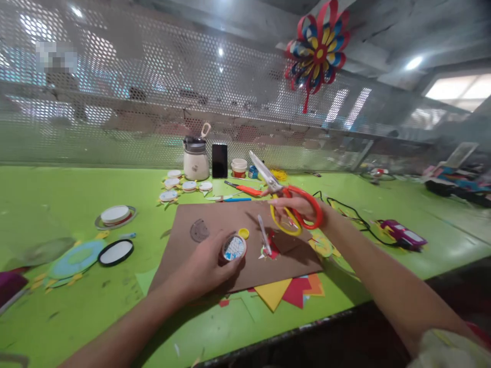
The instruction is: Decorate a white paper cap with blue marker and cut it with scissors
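Observation:
My left hand (209, 263) is wrapped around a small round tub (235, 248) with a blue-and-white patterned top, low over the brown board (184, 266). Raised above the board's far right part, my right hand (297, 205) grips scissors (269, 180) with one red and one yellow handle loop; the blades point up and to the left. Beside the tub lies a small yellow disc (243, 233). A pale pen-like tool (264, 235) rests near red paper scraps (273, 248). A dark, ridged half-round piece (199, 230) is at the board's left.
Behind the board are a utility knife (245, 189), a blue-handled tool (238, 200), a white canister (196, 164), a phone (220, 160) and small tubs (239, 167). Paper turtles (76, 259) lie left. Coloured paper (274, 293) sticks out in front. A purple corded device (402, 234) sits right.

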A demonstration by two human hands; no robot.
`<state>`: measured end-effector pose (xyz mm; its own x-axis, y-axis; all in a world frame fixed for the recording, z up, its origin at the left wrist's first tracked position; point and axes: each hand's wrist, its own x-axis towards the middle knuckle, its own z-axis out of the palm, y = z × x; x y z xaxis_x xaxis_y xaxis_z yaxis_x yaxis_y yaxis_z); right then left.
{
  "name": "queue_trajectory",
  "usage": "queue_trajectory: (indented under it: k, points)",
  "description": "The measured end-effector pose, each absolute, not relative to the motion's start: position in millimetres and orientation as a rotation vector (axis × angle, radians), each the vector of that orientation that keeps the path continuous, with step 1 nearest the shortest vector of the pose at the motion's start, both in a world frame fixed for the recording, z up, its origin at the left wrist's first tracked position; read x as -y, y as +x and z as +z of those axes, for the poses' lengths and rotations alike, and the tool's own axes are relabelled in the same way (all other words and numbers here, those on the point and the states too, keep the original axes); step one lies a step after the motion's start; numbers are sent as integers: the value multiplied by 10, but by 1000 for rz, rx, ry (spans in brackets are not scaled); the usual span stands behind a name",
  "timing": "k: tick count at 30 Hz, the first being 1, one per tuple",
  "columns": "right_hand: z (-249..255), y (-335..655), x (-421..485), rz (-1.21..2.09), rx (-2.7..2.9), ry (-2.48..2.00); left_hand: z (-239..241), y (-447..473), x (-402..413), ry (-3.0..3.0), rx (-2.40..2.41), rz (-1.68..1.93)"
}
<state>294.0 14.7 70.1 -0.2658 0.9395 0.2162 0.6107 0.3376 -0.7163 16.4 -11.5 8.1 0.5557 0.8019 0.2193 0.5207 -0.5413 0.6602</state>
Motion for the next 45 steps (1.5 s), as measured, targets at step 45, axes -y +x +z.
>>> queue_trajectory:
  k: [45]
  points:
    - [238,3167,607,874,2291,-1596,116,105,112,2231,-1140,505]
